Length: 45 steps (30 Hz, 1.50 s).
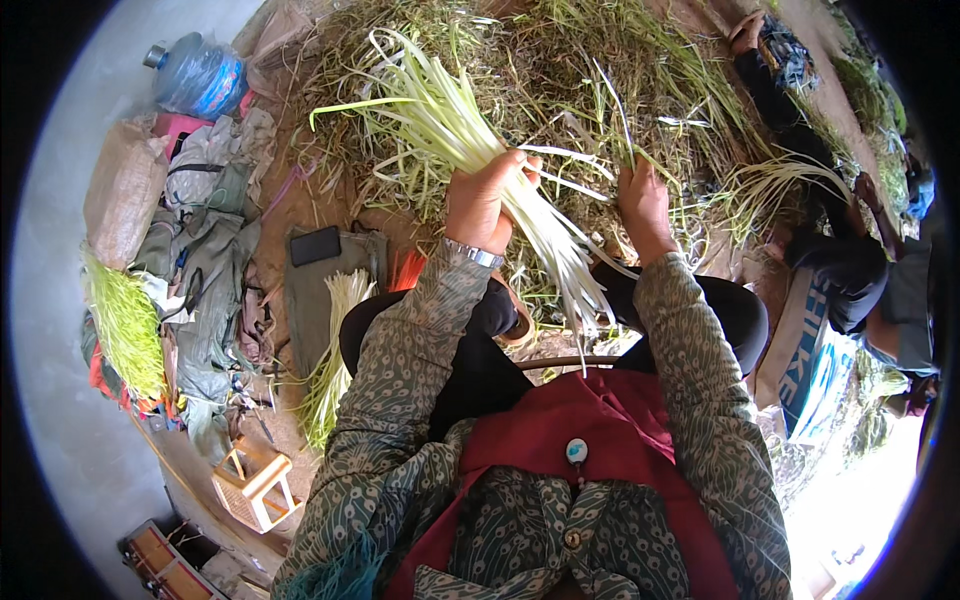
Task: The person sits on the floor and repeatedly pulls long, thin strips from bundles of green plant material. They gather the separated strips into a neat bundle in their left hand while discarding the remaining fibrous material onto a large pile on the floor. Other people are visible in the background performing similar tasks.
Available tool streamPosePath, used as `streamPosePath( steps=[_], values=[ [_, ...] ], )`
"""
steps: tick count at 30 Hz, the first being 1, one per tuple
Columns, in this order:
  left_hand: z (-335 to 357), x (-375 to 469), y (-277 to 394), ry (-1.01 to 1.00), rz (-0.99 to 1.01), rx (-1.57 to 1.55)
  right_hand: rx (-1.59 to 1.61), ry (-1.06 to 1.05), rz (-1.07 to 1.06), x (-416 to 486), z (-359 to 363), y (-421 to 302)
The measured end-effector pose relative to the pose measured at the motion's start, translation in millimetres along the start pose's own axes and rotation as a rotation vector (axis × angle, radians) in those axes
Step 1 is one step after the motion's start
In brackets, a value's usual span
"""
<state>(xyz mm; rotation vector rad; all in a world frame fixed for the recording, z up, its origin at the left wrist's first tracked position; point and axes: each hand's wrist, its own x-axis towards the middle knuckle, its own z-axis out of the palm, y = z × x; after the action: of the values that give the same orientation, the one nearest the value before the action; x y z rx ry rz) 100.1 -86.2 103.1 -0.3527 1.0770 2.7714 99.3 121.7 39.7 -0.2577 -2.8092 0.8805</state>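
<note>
My left hand (486, 201) is closed around a thick bundle of long pale stalks (450, 124), likely blanched chives. Their yellow-green ends fan out to the upper left, and the white ends hang down over my lap. To the right, my right hand (646, 201) pinches a few loose strands (621, 105), apart from the bundle's main body. A few white stalks stick out sideways from the bundle towards that hand. Its fingertips are partly hidden. Beyond both hands spreads a heap of plant trimmings (555, 67), green and dried brown.
At left, a smartphone (315, 246) lies on a dark cloth beside another stalk bundle (337, 330). Sacks (124, 191), a water jug (199, 75), a green bunch (124, 330) and a small stool (253, 484) stand farther left. Another person (840, 277) sits at right near loose stalks (787, 184).
</note>
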Motion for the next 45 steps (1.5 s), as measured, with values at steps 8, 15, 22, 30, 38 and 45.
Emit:
streamPosePath(
  steps=[8,15,22,30,38,45],
  values=[
    [-10,5,38,-0.054,0.063,-0.114,-0.662,-0.126,-0.110,0,-12,148],
    [-45,15,74,-0.152,0.168,-0.128,-0.393,-0.151,0.315,18,-46,162],
    [-35,12,77,-0.186,0.062,-0.125,-0.519,-0.443,0.146,47,-80,111],
    [-26,9,51,-0.243,-0.087,-0.058,-0.152,-0.250,0.031,20,-74,-15],
    [-16,5,28,-0.301,-0.203,-0.011,0.790,-0.315,0.244,-6,-49,-44],
    [-12,2,25,-0.268,-0.211,0.015,1.293,-0.657,0.333,-17,-49,-61]
  ],
)
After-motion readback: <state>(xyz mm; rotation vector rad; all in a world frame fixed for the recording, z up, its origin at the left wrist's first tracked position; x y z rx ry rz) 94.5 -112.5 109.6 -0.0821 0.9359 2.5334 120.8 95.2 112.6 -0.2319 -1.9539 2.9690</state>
